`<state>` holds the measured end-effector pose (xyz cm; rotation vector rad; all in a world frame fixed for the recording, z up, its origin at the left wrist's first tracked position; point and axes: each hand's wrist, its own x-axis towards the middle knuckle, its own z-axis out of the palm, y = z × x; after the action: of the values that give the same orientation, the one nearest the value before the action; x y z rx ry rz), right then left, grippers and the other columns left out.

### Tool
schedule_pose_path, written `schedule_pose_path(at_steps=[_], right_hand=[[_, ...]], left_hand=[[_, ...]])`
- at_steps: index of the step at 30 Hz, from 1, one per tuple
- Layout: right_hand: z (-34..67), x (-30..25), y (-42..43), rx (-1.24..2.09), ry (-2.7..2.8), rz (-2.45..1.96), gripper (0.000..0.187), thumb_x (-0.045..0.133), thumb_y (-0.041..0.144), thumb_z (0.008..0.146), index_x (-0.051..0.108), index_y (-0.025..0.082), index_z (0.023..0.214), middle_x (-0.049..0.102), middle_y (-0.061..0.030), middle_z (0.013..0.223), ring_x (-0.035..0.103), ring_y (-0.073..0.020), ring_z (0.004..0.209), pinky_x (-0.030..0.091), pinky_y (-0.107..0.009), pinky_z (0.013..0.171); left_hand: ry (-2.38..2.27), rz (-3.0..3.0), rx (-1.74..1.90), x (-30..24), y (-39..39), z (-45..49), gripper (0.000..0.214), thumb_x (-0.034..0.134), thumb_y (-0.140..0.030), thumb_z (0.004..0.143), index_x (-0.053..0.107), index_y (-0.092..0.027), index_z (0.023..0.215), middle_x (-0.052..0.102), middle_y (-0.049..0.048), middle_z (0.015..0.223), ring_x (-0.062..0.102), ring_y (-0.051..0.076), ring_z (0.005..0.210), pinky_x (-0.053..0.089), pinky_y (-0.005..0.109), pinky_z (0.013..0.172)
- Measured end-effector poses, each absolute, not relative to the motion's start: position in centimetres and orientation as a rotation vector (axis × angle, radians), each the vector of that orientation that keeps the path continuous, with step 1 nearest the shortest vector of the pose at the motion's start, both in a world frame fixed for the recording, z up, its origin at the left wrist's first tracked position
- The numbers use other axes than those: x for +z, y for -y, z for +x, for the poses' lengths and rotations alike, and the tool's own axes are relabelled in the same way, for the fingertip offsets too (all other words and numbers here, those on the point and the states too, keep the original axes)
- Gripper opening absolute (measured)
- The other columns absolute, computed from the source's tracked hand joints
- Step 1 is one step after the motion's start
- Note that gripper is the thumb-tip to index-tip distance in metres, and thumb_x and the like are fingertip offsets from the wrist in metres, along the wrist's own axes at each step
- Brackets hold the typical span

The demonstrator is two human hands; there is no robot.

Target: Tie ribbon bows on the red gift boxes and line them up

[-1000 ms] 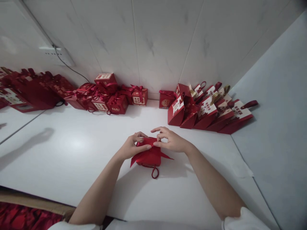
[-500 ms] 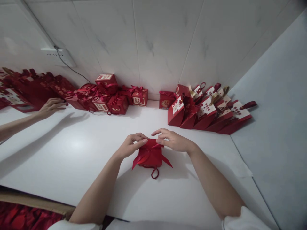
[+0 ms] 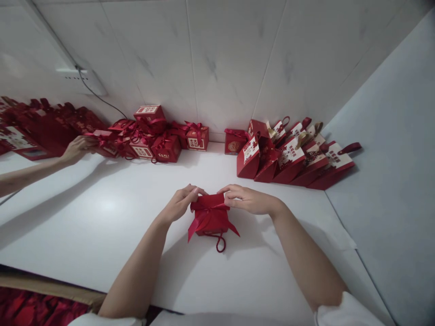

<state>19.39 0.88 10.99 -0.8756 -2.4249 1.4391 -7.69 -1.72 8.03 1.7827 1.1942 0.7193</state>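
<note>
A small red gift box (image 3: 214, 220) sits on the white table in front of me, with a red satin ribbon (image 3: 195, 225) tied across it and its tails hanging at both sides. A dark red cord loop (image 3: 221, 244) lies at its near side. My left hand (image 3: 180, 202) grips the box's far left corner, thumb on top and fingers partly hidden behind. At the far right corner, my right hand (image 3: 249, 199) holds the edge of the raised red flap (image 3: 214, 199) between thumb and fingers.
Ribboned red boxes (image 3: 166, 148) are piled along the tiled wall. Red and white bags with handles (image 3: 288, 158) stand at the right, and more dark red bags (image 3: 44, 127) at the left. Another person's hand (image 3: 78, 148) touches the leftmost boxes. A carton (image 3: 47, 285) of red items is below the table edge.
The flap at the box's far side now stands higher, and both hands have closed in on its corners. The other person's hand has moved right onto a ribboned box.
</note>
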Motion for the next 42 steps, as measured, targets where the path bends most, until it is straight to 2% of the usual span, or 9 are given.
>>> schedule_pose_path(at_steps=[6, 11, 15, 19, 27, 32, 35, 38, 42], right_hand=[[19.4, 10.6, -1.0, 1.457, 2.422, -0.86, 0.039, 0.043, 0.056, 0.095, 0.063, 0.023, 0.088, 0.05, -0.0043, 0.135, 0.046, -0.0232, 0.125, 0.031, -0.037, 0.108], [19.7, 10.1, -1.2, 1.52, 2.445, -0.769, 0.035, 0.046, 0.053, 0.094, 0.062, 0.023, 0.097, 0.053, -0.0055, 0.127, 0.052, -0.0211, 0.114, 0.037, -0.037, 0.103], [19.8, 10.0, -1.2, 1.522, 2.495, -0.721, 0.032, 0.047, 0.051, 0.094, 0.059, 0.022, 0.101, 0.054, -0.0056, 0.119, 0.052, -0.0196, 0.108, 0.039, -0.035, 0.098], [19.8, 10.0, -1.2, 1.516, 2.51, -0.711, 0.031, 0.047, 0.05, 0.094, 0.058, 0.022, 0.1, 0.053, -0.0051, 0.115, 0.052, -0.0189, 0.106, 0.039, -0.034, 0.097], [20.3, 9.8, -1.4, 1.588, 2.493, -0.705, 0.03, 0.053, 0.047, 0.092, 0.059, 0.023, 0.109, 0.052, -0.0055, 0.125, 0.051, -0.0195, 0.112, 0.039, -0.034, 0.099], [19.9, 9.8, -1.3, 1.56, 2.511, -0.703, 0.03, 0.05, 0.049, 0.093, 0.058, 0.022, 0.105, 0.053, -0.005, 0.117, 0.052, -0.0191, 0.107, 0.04, -0.033, 0.096], [19.3, 9.7, -1.2, 1.527, 2.484, -0.736, 0.032, 0.05, 0.052, 0.092, 0.058, 0.022, 0.097, 0.054, -0.0045, 0.11, 0.053, -0.019, 0.099, 0.041, -0.033, 0.092], [18.9, 9.8, -0.9, 1.518, 2.456, -0.786, 0.036, 0.048, 0.056, 0.092, 0.058, 0.021, 0.092, 0.055, -0.0045, 0.108, 0.053, -0.0194, 0.097, 0.042, -0.034, 0.09], [18.7, 10.4, -0.6, 1.525, 2.415, -0.841, 0.039, 0.044, 0.058, 0.093, 0.06, 0.022, 0.089, 0.058, -0.004, 0.107, 0.055, -0.0202, 0.097, 0.043, -0.034, 0.089]], left_hand=[[-1.197, 1.849, 0.675, 8.2, 1.8, -7.8, 0.052, 0.032, -0.052, 0.099, 0.072, -0.019, 0.1, 0.062, 0.0024, 0.062, 0.061, 0.019, 0.076, 0.042, 0.044, 0.102], [-1.202, 1.938, 0.692, 8.6, 1.8, -7.7, 0.054, 0.038, -0.05, 0.097, 0.072, -0.019, 0.069, 0.072, 0.0055, 0.095, 0.064, 0.016, 0.08, 0.017, 0.048, 0.12], [-1.193, 2.016, 0.687, 8.8, 1.8, -7.6, 0.06, 0.044, -0.048, 0.095, 0.059, -0.018, 0.046, 0.07, 0.0058, 0.111, 0.062, 0.021, 0.101, 0.019, 0.049, 0.119], [-1.24, 2.075, 0.674, 8.8, 1.9, -7.6, 0.052, 0.053, -0.045, 0.091, 0.061, -0.019, 0.047, 0.069, 0.0041, 0.113, 0.059, 0.024, 0.11, 0.019, 0.053, 0.118], [-1.255, 2.062, 0.654, 8.8, 1.6, -7.9, 0.059, 0.045, -0.046, 0.095, 0.055, -0.017, 0.044, 0.069, 0.0045, 0.113, 0.06, 0.021, 0.105, 0.018, 0.05, 0.119], [-1.321, 2.128, 0.637, 8.7, 1.8, -7.6, 0.061, 0.041, -0.048, 0.096, 0.055, -0.017, 0.044, 0.069, 0.0036, 0.112, 0.059, 0.021, 0.109, 0.017, 0.051, 0.118], [-1.376, 2.193, 0.663, 8.4, 2.2, -7.3, 0.051, 0.053, -0.052, 0.089, 0.062, -0.019, 0.052, 0.07, 0.0046, 0.109, 0.058, 0.024, 0.11, 0.018, 0.055, 0.117], [-1.428, 2.214, 0.686, 8.3, 2.5, -7.0, 0.048, 0.064, -0.058, 0.079, 0.06, -0.018, 0.053, 0.07, 0.006, 0.109, 0.058, 0.027, 0.111, 0.018, 0.059, 0.116], [-1.454, 2.228, 0.674, 8.5, 2.8, -6.9, 0.049, 0.068, -0.061, 0.073, 0.058, -0.018, 0.052, 0.07, 0.0066, 0.11, 0.057, 0.028, 0.111, 0.015, 0.061, 0.116]])
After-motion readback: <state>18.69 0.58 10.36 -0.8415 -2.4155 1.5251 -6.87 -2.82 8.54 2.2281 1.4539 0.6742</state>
